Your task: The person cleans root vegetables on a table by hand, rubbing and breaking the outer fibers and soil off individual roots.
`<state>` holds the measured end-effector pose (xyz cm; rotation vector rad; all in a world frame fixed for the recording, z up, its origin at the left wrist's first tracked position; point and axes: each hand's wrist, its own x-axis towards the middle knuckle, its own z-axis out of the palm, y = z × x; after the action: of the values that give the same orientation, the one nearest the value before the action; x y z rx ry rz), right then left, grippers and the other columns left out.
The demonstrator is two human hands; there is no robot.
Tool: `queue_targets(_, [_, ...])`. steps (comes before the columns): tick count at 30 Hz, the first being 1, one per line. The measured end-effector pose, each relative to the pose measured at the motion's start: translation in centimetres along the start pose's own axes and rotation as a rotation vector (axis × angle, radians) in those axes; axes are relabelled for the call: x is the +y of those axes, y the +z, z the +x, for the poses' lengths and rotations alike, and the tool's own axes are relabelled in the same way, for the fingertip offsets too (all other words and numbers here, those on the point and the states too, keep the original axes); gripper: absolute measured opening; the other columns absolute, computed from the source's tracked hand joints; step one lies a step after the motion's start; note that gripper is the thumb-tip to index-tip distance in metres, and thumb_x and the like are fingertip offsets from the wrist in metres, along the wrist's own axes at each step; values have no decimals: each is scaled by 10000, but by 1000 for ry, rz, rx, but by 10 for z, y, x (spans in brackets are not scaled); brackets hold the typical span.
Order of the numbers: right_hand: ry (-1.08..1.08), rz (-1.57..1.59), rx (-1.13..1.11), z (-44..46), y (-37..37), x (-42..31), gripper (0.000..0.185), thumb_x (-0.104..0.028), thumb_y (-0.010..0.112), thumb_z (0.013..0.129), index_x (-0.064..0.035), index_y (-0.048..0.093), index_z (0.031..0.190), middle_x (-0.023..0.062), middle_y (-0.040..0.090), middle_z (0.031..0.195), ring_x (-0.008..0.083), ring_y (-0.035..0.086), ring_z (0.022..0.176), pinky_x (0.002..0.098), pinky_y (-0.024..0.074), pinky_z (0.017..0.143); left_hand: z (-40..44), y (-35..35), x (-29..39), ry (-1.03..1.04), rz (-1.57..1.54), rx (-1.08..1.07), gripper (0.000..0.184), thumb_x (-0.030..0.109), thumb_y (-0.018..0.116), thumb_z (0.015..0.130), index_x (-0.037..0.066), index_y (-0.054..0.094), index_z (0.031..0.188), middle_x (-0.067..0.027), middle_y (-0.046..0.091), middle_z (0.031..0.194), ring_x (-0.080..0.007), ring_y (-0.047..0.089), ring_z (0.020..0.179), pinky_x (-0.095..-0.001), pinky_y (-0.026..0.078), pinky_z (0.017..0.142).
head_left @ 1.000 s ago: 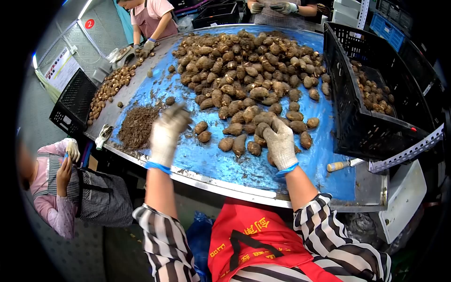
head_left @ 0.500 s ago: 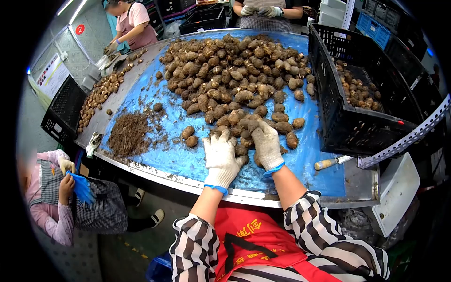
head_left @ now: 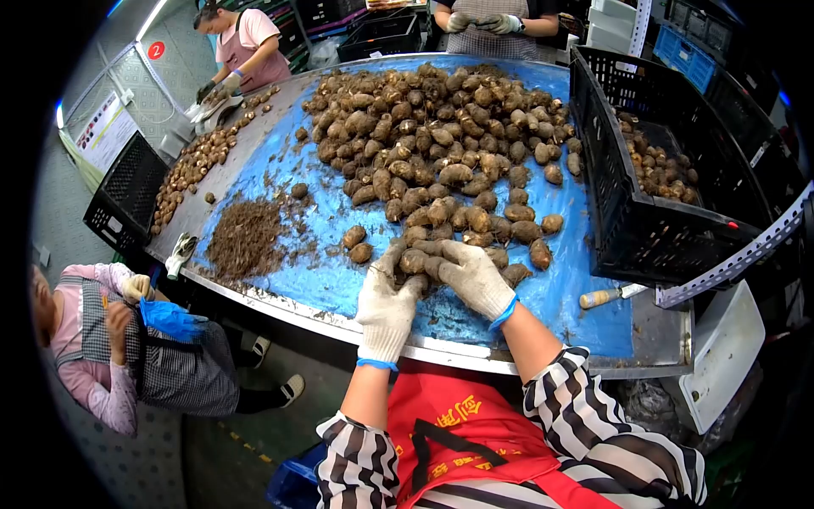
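Both my hands wear white knitted gloves and meet at the near edge of a large pile of brown taro-like tubers. My left hand is curled round a tuber, its thumb towards the right hand. My right hand reaches in from the right, its soiled fingertips closed on the same tuber. More tubers lie just beyond and beside my fingers. Two loose tubers rest to the left of my left hand. A heap of brown scraps sits farther left on the blue sheet.
A black crate with tubers stands at the right, near a wooden-handled tool. Smaller tubers and another black crate are at the left. Co-workers stand across the table, and a person holding something blue is at the left.
My left hand came from the scrap heap to the tubers beside my right hand, and now holds one. My right hand has drawn slightly back and left to meet it.
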<state>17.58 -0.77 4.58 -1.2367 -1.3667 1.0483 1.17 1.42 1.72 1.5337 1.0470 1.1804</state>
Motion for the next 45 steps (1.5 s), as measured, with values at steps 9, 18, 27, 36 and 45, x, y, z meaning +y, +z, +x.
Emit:
queue_targets(9, [-104,-4,99,10,-5,43,321,-158,591,936,12,659,1200,185,716,1060,241,693,943,354,542,831,-9,2,-10,-143,-462,-75,469,-35,594,943,-35,503,1403,-127,591,1345,-201,587,1196,-328,474,1038])
queue_targets(18, [-164,-311,85,0,2,11,285,-112,706,868,-47,729,1145,163,717,1060,269,698,988,343,542,877,-14,1,-4,-184,-560,-15,494,-59,597,871,-30,543,1361,-123,617,1270,-204,609,1139,-328,503,987])
queue_targets(27, [-550,-508,324,-3,17,22,140,-62,722,763,-8,601,806,185,601,796,373,626,767,424,516,684,-13,-4,-15,-193,-739,-118,464,97,627,926,-9,508,1362,-143,608,1281,-247,620,1148,-394,549,955])
queue_targets(36, [-66,-362,-126,-6,10,14,165,-101,693,830,-10,698,967,152,699,883,228,680,806,353,547,750,-12,-7,-29,-208,-806,5,480,-30,615,921,-9,490,1384,-146,616,1264,-247,629,1134,-354,548,963])
queue_targets(45, [-406,-343,138,1,14,25,217,-101,737,785,-27,683,982,170,647,920,366,637,922,423,527,796,-12,-2,-15,-142,-575,-95,453,-76,620,884,-30,544,1329,-133,608,1264,-210,606,1146,-335,528,981])
